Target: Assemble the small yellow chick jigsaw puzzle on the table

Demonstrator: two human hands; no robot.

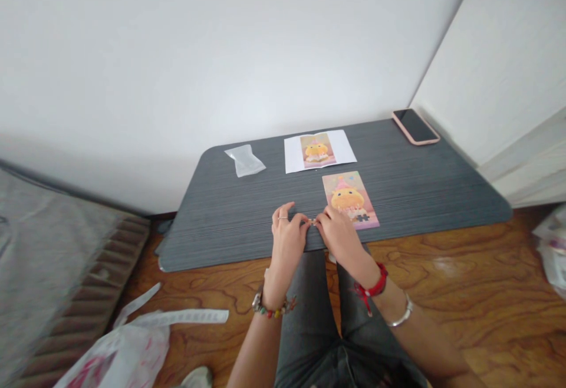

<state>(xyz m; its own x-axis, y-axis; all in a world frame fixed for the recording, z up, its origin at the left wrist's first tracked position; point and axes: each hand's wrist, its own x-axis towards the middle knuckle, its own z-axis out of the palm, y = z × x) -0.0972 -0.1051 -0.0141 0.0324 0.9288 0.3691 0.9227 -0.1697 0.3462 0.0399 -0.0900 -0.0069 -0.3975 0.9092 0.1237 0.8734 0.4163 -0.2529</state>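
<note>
Between the fingertips of both hands is a small puzzle piece [313, 222], just above the front edge of the dark table. My left hand [288, 239] pinches it from the left, its other fingers loosely raised. From the right, my right hand [340, 236] pinches the same piece and covers the lower left corner of a jigsaw puzzle [348, 190]. This puzzle shows a yellow animal in a pink hat, and a dark gap shows near its lower right edge. Behind it lies a white sheet [292, 155] printed with the same picture.
A clear plastic bag [246, 160] lies at the table's back left. At the back right rests a phone [415, 126] in a pink case. The dark table [433, 193] stands against a white wall. Plastic bags [128, 349] are on the wooden floor at lower left.
</note>
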